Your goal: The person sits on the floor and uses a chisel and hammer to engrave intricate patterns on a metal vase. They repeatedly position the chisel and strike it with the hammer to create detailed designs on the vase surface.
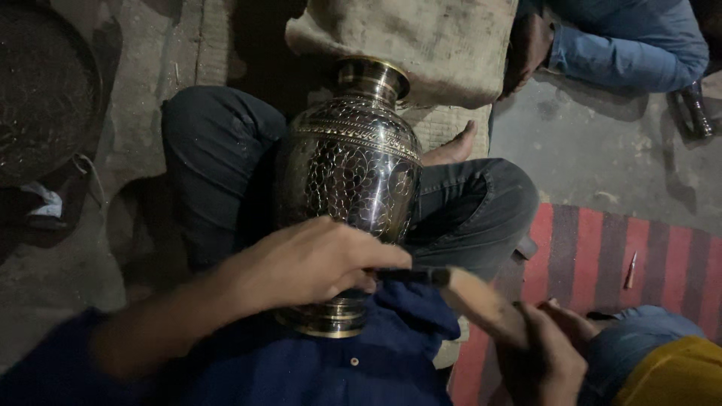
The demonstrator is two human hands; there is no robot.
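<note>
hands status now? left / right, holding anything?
Left hand: closed on a dark chisel against the engraved brass vase.
Right hand: closed on a wooden mallet.

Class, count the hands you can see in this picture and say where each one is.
3: the left hand on the engraved brass vase, the right hand gripping a wooden-handled tool, and another person's hand top right. Others may be hidden.

The engraved brass vase [347, 180] is filling the lap at frame centre, blocking passage there. A burlap sack [421, 41] is closing off the top. A co-worker's sleeve [632, 49] is crowding the upper right. Bare concrete floor [594, 158] is lying open at right, above the striped mat [624, 256].
</note>
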